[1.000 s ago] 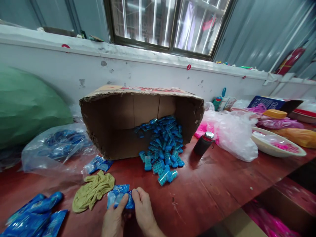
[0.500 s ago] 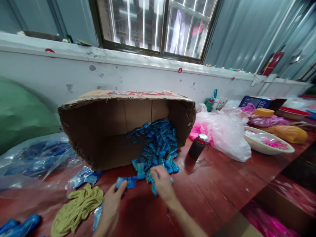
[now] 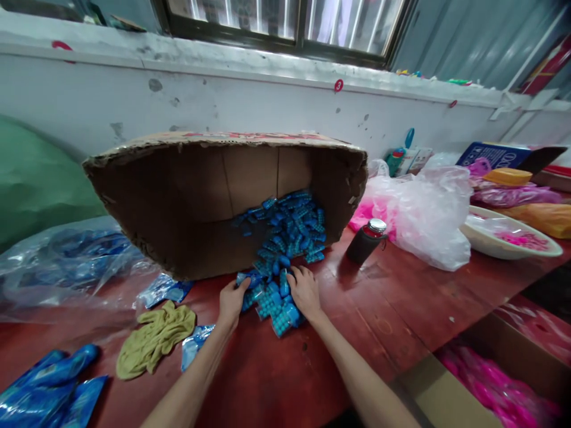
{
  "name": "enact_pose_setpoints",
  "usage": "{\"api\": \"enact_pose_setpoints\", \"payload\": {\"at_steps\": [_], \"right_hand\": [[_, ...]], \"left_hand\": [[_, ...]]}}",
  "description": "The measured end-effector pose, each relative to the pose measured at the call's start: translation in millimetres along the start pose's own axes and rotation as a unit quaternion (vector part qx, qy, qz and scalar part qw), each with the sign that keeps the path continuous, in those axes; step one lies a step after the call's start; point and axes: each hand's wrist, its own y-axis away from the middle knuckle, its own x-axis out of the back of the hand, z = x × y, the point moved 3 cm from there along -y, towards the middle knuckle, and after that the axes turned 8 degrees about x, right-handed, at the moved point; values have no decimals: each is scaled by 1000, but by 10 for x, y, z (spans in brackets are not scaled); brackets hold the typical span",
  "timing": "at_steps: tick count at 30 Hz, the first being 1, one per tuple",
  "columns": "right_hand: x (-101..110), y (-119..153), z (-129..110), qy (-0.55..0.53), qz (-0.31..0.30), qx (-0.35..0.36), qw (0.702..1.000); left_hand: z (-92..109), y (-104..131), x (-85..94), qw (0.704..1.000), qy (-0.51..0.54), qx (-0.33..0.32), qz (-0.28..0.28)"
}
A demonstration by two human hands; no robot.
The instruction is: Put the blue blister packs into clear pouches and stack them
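A pile of small blue packs spills from a cardboard box lying on its side, onto the red table. Some packs show rows of turquoise beads or pellets through clear film. At the pile's front left, my left hand is closed with thumb and fingers on a blue plastic packet. Against the pile's right side rests my right hand, its bent fingers apart and touching the packs, with none seen gripped. Left of my left hand lie a flat blue wrapper and an olive-yellow glove.
A dark bottle with a silver cap stands right of the box. Beyond it are a white plastic bag and a bowl with pink pieces. Filled blue packets lie front left, near a clear bag. Pink items fill a carton below right.
My left hand has moved up and right to the pile. My right hand has shifted to the pile's right side, and more packs lie forward between the hands. The view has tilted down.
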Motion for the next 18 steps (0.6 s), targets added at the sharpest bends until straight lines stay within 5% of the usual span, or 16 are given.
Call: {"api": "enact_pose_setpoints", "payload": {"at_steps": [6,9,13,18], "right_hand": [[145,283,-194,-16,-12,63,998],[253,546,-300,-33,-37,147,988],[219,935,-451,28,-116,242,963],[48,1156,-596,100,-98,238,961]], "left_hand": [[71,356,404,996,79,36,-9],[74,593,660,988,136,70,-17],[-73,937,896,961,220,166,-32],[-340,1275,1046,909,278,310,-19]]}}
